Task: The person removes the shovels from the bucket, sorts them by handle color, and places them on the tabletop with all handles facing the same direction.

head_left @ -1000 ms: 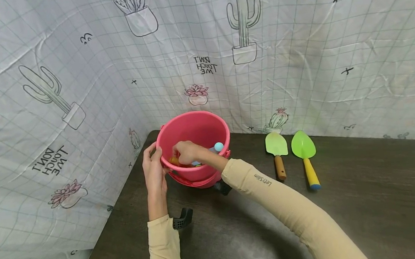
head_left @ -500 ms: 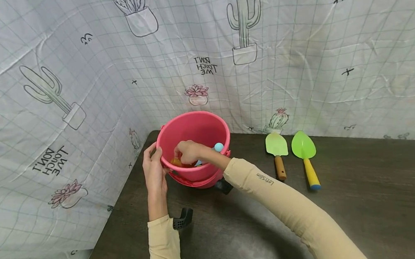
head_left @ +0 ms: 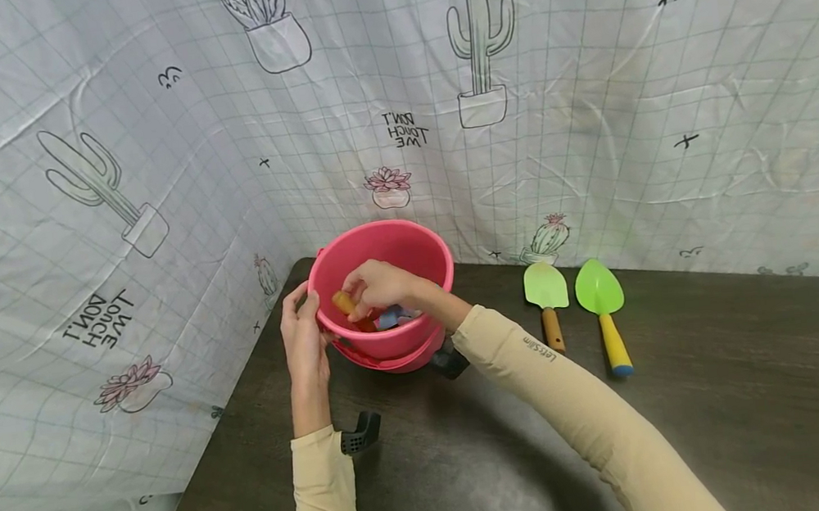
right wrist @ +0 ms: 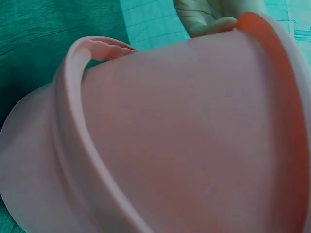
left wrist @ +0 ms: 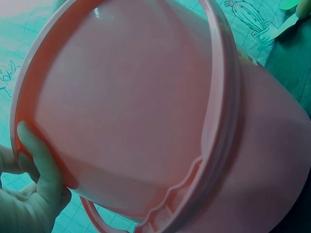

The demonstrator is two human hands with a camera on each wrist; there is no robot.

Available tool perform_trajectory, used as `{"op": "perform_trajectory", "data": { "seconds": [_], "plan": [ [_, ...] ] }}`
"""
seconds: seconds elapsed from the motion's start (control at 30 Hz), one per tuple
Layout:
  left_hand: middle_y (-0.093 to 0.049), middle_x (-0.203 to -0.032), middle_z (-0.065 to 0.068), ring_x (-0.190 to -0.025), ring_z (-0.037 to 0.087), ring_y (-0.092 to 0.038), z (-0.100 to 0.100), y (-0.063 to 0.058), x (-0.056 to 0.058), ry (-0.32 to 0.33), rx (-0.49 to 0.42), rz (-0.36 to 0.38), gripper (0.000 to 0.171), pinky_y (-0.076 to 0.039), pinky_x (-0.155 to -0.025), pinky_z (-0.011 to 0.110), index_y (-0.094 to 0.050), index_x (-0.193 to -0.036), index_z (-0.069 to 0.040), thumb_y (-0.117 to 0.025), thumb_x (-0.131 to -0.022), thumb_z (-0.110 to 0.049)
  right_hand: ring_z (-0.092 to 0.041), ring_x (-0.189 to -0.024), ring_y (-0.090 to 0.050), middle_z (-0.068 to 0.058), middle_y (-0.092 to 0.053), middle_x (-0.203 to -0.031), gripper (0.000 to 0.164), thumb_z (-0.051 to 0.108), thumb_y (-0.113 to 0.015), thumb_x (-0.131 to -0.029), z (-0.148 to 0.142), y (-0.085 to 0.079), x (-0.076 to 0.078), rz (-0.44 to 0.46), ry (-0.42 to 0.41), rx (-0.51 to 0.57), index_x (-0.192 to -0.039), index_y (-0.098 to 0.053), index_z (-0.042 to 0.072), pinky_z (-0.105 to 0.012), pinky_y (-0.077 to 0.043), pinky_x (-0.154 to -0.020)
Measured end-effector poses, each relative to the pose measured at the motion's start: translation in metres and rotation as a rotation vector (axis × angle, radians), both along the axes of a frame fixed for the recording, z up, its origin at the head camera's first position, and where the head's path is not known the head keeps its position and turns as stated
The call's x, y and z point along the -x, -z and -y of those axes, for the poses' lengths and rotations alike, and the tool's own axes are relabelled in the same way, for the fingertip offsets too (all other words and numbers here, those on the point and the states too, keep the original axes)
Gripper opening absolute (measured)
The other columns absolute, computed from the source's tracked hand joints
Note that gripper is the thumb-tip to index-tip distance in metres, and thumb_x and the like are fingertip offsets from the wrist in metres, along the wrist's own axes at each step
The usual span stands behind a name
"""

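Note:
A pink bucket [head_left: 401, 245] stands at the back left, its handle [left wrist: 218, 87] hanging down round its side. My left hand [head_left: 302, 332] grips the left rim, thumb over the edge, as the left wrist view [left wrist: 46, 179] also shows. Inside the bucket, my right hand [head_left: 381, 284] pinches a yellow, stubby, handle-like piece [head_left: 343, 302]; the rest of it is hidden. Beneath that hand lie a red piece [head_left: 366, 325] and a blue-grey piece [head_left: 390, 317], partly covered. The right wrist view holds the bucket's outer wall [right wrist: 184, 126], with the right hand out of sight.
Right of the bucket, a pale green trowel [head_left: 546, 285] with a wooden handle lies beside a bright green trowel [head_left: 598, 287] with a yellow handle. Behind the dark table [head_left: 748, 387] hangs a cactus-print cloth [head_left: 610, 104], which also runs along the left side.
My right hand has risen slightly inside the bucket with the yellow piece, which now shows more. The light blue round end at the right rim has gone from view. My left hand stays put.

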State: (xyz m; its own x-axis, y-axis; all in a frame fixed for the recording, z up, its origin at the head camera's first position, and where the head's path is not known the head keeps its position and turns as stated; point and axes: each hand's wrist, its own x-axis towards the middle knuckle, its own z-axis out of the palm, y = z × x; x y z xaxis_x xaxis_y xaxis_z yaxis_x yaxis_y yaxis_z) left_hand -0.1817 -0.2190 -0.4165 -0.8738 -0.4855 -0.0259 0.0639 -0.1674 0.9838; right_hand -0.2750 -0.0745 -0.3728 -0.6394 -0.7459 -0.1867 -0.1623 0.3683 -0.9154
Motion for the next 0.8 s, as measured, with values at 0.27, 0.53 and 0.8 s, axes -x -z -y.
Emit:
{"op": "perform_trajectory", "data": {
  "seconds": [0.27, 0.53, 0.8],
  "plan": [
    [-0.064, -0.128, 0.022, -0.069, 0.011, -0.067, 0.001, 0.001, 0.000, 0.004, -0.003, 0.000, 0.041, -0.049, -0.052, 0.018, -0.048, -0.147, -0.005, -0.052, -0.109, -0.022, -0.028, -0.097, -0.072, -0.020, -0.068, -0.119, 0.052, 0.003, -0.077, -0.090, -0.006, 0.000, 0.005, 0.057, 0.120, 0.114, -0.137, -0.059, -0.008, -0.039, -0.061, -0.083],
    [-0.065, -0.130, 0.023, -0.074, 0.014, -0.069, 0.001, 0.002, 0.001, 0.000, -0.005, -0.005, 0.040, -0.051, -0.053, 0.018, -0.049, -0.146, -0.006, -0.052, -0.109, -0.022, -0.031, -0.099, -0.073, -0.021, -0.069, -0.119, 0.052, 0.003, -0.077, -0.091, -0.010, -0.001, 0.007, 0.131, 0.224, 0.210, -0.138, -0.057, -0.008, -0.044, -0.060, -0.086],
    [-0.064, -0.128, 0.023, -0.072, 0.013, -0.067, 0.001, 0.002, 0.000, 0.004, -0.008, -0.015, 0.040, -0.047, -0.051, 0.018, -0.048, -0.147, -0.005, -0.051, -0.110, -0.022, -0.031, -0.096, -0.074, -0.020, -0.070, -0.114, 0.046, 0.000, -0.075, -0.093, -0.013, -0.002, 0.007, 0.187, 0.286, 0.322, -0.136, -0.059, -0.007, -0.049, -0.059, -0.088]
  ]
}}
